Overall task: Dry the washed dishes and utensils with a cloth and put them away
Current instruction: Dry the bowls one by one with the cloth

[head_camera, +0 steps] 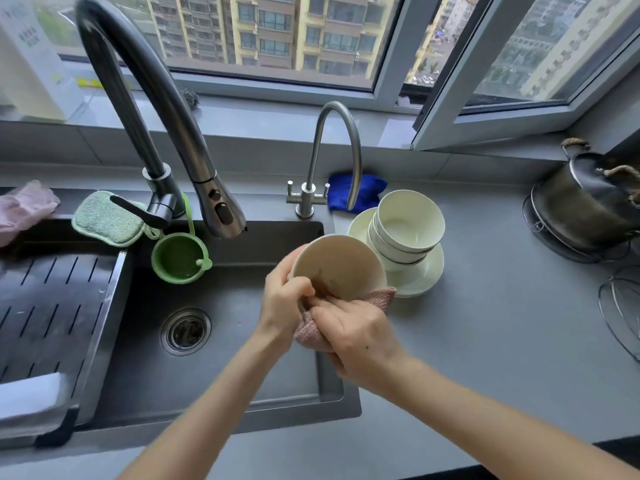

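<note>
a grey countertop (485,341) runs under a window (277,32) that looks onto apartment blocks, with a dark sink (221,372) let into it below and to the left of the hands. the left hand (282,303) grips the near rim of a cream bowl (337,263), tilted with its opening facing away from the sink, held over the sink's right edge. the right hand (360,341) is curled round a pink cloth (313,332) pressed against the bowl's lower side; a corner of the cloth sticks out to the right, just beside a stack of bowls (407,226) standing on white plates (419,277) beyond the right hand. behind that stack lies a blue cloth (363,190). a slim faucet (332,157) and a large pull-down faucet (166,109) rise beyond the left hand. far right of the hands a steel pot (588,206) sits on a wire stand. the countertop between the right forearm and the pot lies bare, as does the sink floor around the drain (185,330). left of the sink, a slotted drain tray (45,306), a green scrub pad (107,218) and a green cup (180,256).
</note>
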Available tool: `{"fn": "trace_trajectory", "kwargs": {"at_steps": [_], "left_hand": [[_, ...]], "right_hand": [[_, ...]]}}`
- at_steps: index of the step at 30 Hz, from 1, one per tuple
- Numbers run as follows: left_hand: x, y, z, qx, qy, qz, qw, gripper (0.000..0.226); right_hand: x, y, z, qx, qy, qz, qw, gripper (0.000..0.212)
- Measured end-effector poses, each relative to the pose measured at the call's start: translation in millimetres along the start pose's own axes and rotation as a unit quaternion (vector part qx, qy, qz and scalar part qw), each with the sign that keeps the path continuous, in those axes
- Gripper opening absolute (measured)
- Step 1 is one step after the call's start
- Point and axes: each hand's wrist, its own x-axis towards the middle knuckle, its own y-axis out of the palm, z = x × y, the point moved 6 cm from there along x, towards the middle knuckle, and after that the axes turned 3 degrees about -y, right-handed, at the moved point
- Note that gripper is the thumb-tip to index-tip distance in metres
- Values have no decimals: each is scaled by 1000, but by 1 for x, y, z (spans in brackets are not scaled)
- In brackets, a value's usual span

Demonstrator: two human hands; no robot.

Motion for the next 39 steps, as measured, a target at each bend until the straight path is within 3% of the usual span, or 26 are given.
{"fn": "trace_trajectory", "kwargs": {"at_steps": [2,5,7,10,12,14,17,21,24,26,28,32,35,39], "left_hand": [[10,-8,1,75,-76,42,993,46],[15,-1,2,222,-184,209,935,52],[15,5,0,221,-268,268,899,47],[12,9,0,195,-344,314,863,44],[19,9,-4,241,-268,324,875,52],[16,15,-15,243,-168,329,897,50],[6,19,-27,257,-85,361,892,54],[-1,23,-30,242,-89,398,881,47],[-2,27,-25,178,-115,376,902,36],[1,26,-22,159,-108,333,923,56],[4,23,-19,143,-116,290,939,73],[0,26,-16,64,-149,257,953,43],[3,26,-15,42,-154,212,964,47],[1,27,-18,42,-129,200,970,44]], "right_hand": [[-9,1,-2,6,-67,58,996,22],[-24,-3,-6,4,-176,191,966,20],[-19,-21,-5,27,-159,221,962,10],[-2,-49,-14,127,-36,220,967,18],[0,-58,-24,293,74,240,922,25],[-4,-63,-37,430,162,237,856,26],[-8,-67,-58,518,238,205,796,26],[-10,-68,-73,581,281,191,739,32],[-15,-64,-83,624,321,153,696,35],[-17,-63,-93,619,340,88,702,38],[-19,-64,-104,574,367,-25,732,43],[-25,-74,-106,404,399,-197,799,34],[-16,-65,-83,402,369,-193,815,32],[-6,-39,-52,266,332,-85,901,80]]}}
